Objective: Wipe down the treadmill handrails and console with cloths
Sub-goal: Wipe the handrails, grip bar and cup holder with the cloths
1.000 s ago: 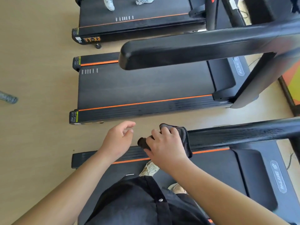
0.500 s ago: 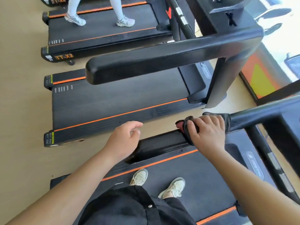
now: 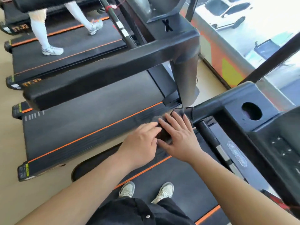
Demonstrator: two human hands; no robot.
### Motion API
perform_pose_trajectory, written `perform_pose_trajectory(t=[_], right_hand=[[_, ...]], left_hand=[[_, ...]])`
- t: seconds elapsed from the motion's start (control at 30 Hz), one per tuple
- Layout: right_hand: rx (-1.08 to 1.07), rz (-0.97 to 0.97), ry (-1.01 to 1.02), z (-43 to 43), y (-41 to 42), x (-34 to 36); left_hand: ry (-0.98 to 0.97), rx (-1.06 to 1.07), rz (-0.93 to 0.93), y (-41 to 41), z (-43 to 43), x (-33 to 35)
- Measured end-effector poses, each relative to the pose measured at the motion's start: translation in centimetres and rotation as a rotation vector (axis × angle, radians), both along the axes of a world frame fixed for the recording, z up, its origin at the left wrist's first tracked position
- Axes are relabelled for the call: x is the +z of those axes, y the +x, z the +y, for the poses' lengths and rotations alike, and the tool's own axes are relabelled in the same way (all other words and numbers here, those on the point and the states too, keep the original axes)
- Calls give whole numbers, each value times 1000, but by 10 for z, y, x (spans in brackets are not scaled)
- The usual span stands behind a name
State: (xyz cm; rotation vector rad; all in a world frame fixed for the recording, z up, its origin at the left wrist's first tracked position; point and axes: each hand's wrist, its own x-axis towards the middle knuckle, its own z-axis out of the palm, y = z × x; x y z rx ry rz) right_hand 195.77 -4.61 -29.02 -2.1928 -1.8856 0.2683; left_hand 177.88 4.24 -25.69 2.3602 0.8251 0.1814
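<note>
On handrail [image 3: 209,106] | left hand [image 3: 141,143], right hand [image 3: 178,138] flat on cloth [image 3: 185,112] | beige floor [image 3: 9,143]

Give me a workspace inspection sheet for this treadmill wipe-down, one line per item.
Surface: black handrail running to the console.
Job's things: dark cloth lying on the handrail.
Clutter: nothing seen.
Grippers: right hand presses flat on the cloth; left hand touches it, fingers relaxed.
Cables: thin red cord on the far treadmill, blurred.
Surroundings: neighbouring treadmill; a person's legs walking on the far one; white car outside.
</note>
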Motion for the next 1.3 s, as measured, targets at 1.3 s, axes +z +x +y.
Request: perform_pose_trajectory(t=[1.3], right_hand=[[-853,132,-244,-151,264,65]], left_hand=[[498,-777,322,454,10,-22]])
